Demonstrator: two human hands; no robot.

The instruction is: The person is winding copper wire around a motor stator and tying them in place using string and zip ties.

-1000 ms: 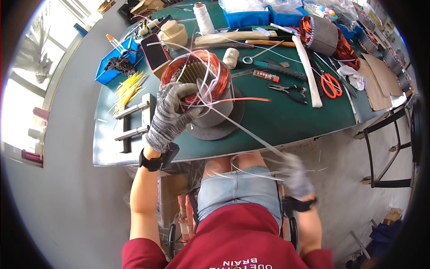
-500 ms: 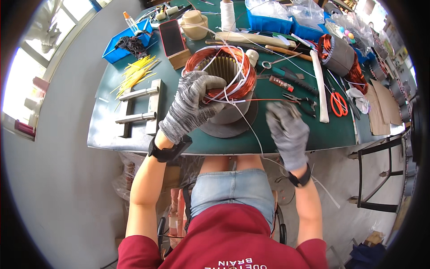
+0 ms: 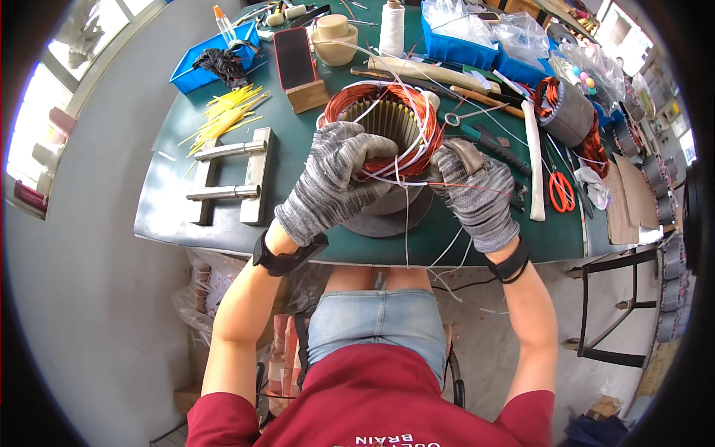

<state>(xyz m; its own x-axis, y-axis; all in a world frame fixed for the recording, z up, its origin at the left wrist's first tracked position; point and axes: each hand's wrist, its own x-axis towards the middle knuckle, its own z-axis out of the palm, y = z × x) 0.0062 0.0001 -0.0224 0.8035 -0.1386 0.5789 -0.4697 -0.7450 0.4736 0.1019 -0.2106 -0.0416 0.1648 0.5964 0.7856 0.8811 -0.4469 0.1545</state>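
A motor stator stands upright on a round dark base, with a ring of copper winding around its top and slots lined with yellow strips inside. My gloved left hand is closed on the winding's near left rim, its thumb over the edge. At the near right rim, my gloved right hand is curled closed around a thin white cord. The cord hangs from the winding, and its tails drop below that hand. A red wire in a white sleeve runs out across the right glove.
Left of the stator lie a metal frame with two bars, yellow strips and a phone on a wooden block. To the right are orange scissors, a white roll and another wound stator. Blue bins stand behind.
My right hand has moved up and left to the stator's rim and closed there. The cord now hangs straight down from the winding. My left hand stays on the winding.
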